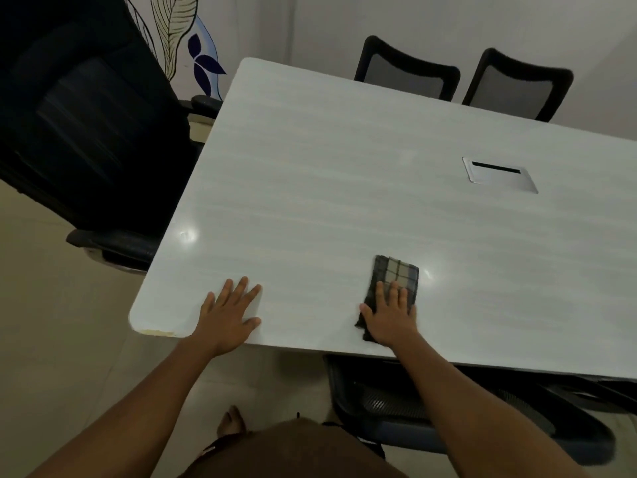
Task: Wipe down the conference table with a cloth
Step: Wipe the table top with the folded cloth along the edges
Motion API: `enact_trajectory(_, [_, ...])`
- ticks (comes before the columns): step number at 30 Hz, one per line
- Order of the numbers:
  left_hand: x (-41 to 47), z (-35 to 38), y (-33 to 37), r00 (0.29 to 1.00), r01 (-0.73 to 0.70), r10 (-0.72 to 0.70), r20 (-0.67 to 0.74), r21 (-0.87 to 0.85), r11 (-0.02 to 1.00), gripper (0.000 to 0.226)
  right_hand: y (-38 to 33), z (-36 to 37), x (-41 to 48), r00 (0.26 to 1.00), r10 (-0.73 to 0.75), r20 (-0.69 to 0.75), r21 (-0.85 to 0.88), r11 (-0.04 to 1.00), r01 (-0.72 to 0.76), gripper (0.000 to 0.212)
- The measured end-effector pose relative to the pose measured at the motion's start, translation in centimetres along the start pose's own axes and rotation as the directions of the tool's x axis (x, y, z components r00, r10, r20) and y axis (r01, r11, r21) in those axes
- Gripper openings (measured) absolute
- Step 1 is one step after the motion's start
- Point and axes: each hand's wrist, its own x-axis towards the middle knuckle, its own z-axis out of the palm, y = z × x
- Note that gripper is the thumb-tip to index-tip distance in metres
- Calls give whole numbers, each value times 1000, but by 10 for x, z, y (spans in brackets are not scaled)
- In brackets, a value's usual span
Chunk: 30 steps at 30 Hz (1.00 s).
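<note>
A white conference table (327, 188) fills the middle of the head view. A folded dark checked cloth (396, 272) lies flat near the table's front edge. My right hand (391, 315) presses down on the cloth's near half, palm flat, fingers spread over it. My left hand (229, 313) rests flat on the bare tabletop near the front left corner, fingers apart, holding nothing.
A metal cable hatch (499, 174) is set into the table at the right. A large black office chair (89, 132) stands at the left end, two mesh chairs (406, 69) at the far side, and one chair (448, 405) is tucked under the near edge.
</note>
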Motion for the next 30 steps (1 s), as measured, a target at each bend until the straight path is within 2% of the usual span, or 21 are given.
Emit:
enact_trajectory(2, [-1,0,5,999,35,-35,-13,-12,999,67,-7,-2,2,992,-127,-3,-26,992,127,78])
enact_trajectory(4, [0,2,13,997,68,-69,-29,-21,997,67,14,3,-8,948,-319,-5,-113,942,316,85])
enact_trajectory(6, [2,0,21,993,112,-113,-36,-28,993,67,51,12,-17,918,-396,-14,-143,910,390,86])
enact_trajectory(10, [3,6,56,968,247,-248,-39,-36,968,69,89,6,5,967,-244,-68,-105,966,237,83])
enact_trajectory(13, [6,18,104,977,210,-211,-36,-30,977,72,58,-9,38,979,-183,-92,-26,983,181,76])
enact_trajectory(14, [7,25,121,986,164,-165,-30,-25,986,72,49,-13,44,971,-219,-95,-35,976,217,76])
enact_trajectory(16, [4,39,152,995,99,-100,-13,-29,995,73,49,-14,47,917,-392,-70,-104,917,384,76])
enact_trajectory(18, [1,52,166,997,80,-80,8,-1,997,79,76,-6,42,835,-547,-63,-190,828,528,79])
enact_trajectory(19, [-1,58,166,997,79,-79,3,9,997,82,94,-1,42,817,-571,-81,-203,812,547,81])
enact_trajectory(23, [-6,63,164,993,112,-112,-44,5,994,90,119,-15,71,882,-449,-145,-111,893,436,90])
enact_trajectory(27, [-1,65,184,976,216,-216,-33,-1,976,96,73,-33,103,919,-361,-159,-55,932,357,76])
enact_trajectory(29, [1,72,194,968,250,-249,-24,33,968,101,78,-32,104,889,-439,-132,-94,898,430,74])
enact_trajectory(30, [1,75,195,966,256,-255,-36,49,965,102,91,-30,101,849,-515,-116,-137,855,500,74])
